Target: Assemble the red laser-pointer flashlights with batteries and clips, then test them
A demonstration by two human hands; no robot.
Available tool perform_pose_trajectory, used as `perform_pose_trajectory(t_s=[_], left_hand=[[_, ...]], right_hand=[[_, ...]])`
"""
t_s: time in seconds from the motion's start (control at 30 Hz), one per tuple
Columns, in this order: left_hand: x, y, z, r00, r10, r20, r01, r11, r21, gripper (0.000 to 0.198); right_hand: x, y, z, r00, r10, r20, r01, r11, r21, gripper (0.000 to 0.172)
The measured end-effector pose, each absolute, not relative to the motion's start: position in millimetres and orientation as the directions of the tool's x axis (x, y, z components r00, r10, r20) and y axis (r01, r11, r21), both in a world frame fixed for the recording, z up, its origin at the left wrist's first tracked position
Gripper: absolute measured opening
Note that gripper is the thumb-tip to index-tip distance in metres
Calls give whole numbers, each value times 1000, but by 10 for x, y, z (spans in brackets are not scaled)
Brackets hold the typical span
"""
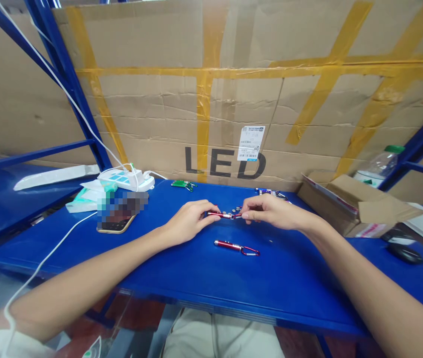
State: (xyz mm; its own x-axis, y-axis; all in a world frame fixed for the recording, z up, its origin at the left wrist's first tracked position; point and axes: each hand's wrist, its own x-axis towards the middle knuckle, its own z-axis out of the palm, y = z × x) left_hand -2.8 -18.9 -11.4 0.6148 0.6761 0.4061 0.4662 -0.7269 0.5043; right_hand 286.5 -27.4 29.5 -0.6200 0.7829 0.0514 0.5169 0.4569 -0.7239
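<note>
Red penlight (224,215) (sideways) between grips (190,220) (273,211)

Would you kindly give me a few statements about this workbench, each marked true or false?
1. The left hand and the right hand are both on one red penlight. True.
2. The loose red penlight lies farther from the person than the held one. False: the loose red penlight lies nearer the person.
3. The phone lies to the right of the right hand. False: the phone lies to the left of the left hand.
4. An open cardboard box stands toward the right side of the blue table. True.
5. The large cardboard panel behind the table reads "USB". False: the panel reads "LED".
</note>
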Motion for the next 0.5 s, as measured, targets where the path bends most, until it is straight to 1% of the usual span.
perform_pose_trajectory(t_s=[0.23,0.4,0.5], left_hand=[[-41,-194,-101,638,670,380,483,-732,480,23],[-39,-218,-110,697,630,343,445,-755,483,22],[-30,-240,-114,740,590,323,400,-772,495,23]], right_hand=[[2891,-269,300,-569,822,-25,590,387,-709,45],[2910,-304,353,-623,778,-80,602,412,-684,40],[2938,-327,377,-646,747,-158,624,397,-673,36]])
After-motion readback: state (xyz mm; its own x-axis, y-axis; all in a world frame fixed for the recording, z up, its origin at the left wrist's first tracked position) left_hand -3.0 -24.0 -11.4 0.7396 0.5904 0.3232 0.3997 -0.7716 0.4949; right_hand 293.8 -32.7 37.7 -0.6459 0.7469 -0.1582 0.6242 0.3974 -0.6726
